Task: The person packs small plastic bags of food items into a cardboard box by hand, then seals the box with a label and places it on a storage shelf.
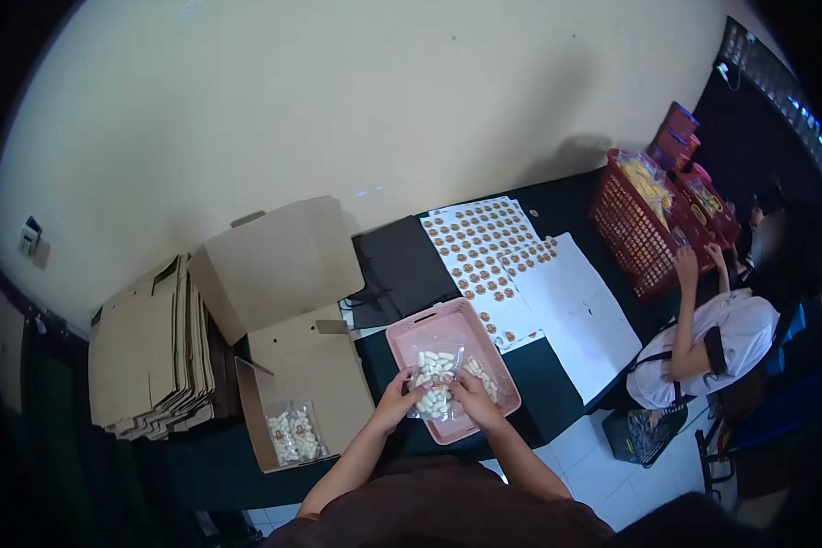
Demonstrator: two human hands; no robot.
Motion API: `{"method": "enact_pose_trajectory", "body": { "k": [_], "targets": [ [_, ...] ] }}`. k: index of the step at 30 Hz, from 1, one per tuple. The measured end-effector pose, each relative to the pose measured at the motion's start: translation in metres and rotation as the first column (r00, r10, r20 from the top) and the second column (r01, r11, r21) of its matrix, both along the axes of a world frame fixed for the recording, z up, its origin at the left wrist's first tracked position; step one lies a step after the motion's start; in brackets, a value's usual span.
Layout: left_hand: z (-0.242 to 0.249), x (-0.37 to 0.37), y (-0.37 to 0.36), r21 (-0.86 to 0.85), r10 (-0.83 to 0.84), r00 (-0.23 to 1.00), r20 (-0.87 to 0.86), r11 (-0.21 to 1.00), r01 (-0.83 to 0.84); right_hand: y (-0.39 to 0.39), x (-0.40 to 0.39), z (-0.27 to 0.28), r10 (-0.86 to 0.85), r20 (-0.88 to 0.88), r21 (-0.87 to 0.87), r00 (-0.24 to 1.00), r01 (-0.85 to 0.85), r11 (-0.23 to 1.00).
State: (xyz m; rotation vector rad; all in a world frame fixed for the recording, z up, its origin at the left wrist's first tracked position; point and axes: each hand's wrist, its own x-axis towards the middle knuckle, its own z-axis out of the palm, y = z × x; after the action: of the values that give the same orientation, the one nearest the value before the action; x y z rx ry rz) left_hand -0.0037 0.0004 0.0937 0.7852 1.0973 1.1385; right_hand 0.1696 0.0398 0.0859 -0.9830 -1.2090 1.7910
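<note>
Between my hands, above a pink basket (400, 340), is a clear plastic bag (437, 365) of white pieces with a small round sticker on it. My left hand (398, 400) grips the bag's left side, and my right hand (471, 398) has its right side. More white pieces (480, 376) lie in the basket beside my right hand. Left of the basket stands an open cardboard box (338, 388), its lid raised, with a filled bag (292, 433) inside.
Flattened cardboard boxes (142, 352) are stacked at left. Sheets of round stickers (484, 247) and white paper (571, 315) lie to the right, near a black bag (411, 269). A co-worker (712, 352) stands at right by a red basket (635, 224).
</note>
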Motion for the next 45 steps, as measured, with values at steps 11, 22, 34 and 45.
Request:
{"method": "enact_pose_trajectory", "body": {
  "k": [11, 22, 34, 45],
  "targets": [
    [0.047, -0.044, -0.065, 0.244, 0.357, 0.920, 0.158, 0.889, -0.387, -0.030, -0.086, 0.071, 0.273, -0.032, 0.097, 0.961, -0.269, 0.958],
    [0.055, -0.101, -0.118, 0.339, 0.497, 0.867, -0.040, 0.823, -0.456, -0.083, -0.156, 0.085, 0.279, 0.002, 0.081, 0.960, -0.278, 0.957],
    [0.043, -0.147, -0.172, 0.374, 0.651, 0.756, -0.062, 0.718, -0.587, -0.111, -0.206, 0.069, 0.489, -0.006, 0.146, 0.872, -0.483, 0.864],
    [0.058, -0.168, -0.180, 0.405, 0.477, 0.805, -0.353, 0.853, -0.328, -0.116, -0.222, 0.096, 0.452, -0.161, 0.032, 0.877, -0.453, 0.891]
  ]
}}
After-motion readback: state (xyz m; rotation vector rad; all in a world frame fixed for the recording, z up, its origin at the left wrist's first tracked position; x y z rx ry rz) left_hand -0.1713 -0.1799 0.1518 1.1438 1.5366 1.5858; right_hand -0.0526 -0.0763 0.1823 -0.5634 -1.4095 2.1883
